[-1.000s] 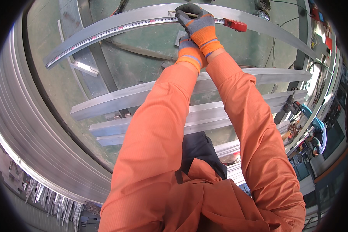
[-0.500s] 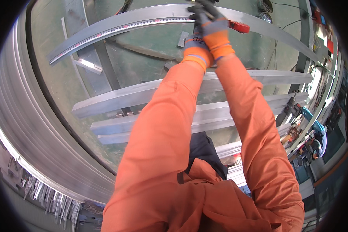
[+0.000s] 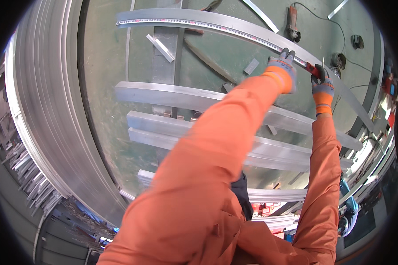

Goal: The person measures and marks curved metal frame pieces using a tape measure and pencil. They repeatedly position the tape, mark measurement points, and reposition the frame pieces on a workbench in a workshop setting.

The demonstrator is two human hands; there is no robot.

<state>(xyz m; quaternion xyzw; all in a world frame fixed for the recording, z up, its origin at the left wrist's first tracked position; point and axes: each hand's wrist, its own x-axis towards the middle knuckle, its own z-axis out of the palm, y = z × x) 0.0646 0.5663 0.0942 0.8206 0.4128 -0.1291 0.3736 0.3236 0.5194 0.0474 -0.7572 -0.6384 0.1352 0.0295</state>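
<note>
A long silvery metal bar (image 3: 234,25) lies across the far side of the bench, with a tape measure's pale blade (image 3: 208,23) stretched along it. Both my hands wear grey and orange gloves. My left hand (image 3: 282,73) rests its outstretched, dark-tipped fingers on the blade and bar. Farther right, my right hand (image 3: 323,87) closes its fingers and thumb at the end of the red tape measure case (image 3: 312,69). A thin upright sliver shows by its fingertips, too small to identify.
Several more metal bars (image 3: 172,93) lie nearer me, roughly parallel. A stack of long profiles (image 3: 53,101) runs along the left. Beyond the measured bar is an angle grinder (image 3: 292,24) with a cord; dark round spools (image 3: 338,60) stand at right. A short metal piece (image 3: 160,47) lies far left.
My hands, together on the bar before, have separated. The right has moved to the red tape case, while the left lies on the blade. The view has shifted, with the scene turned somewhat.
</note>
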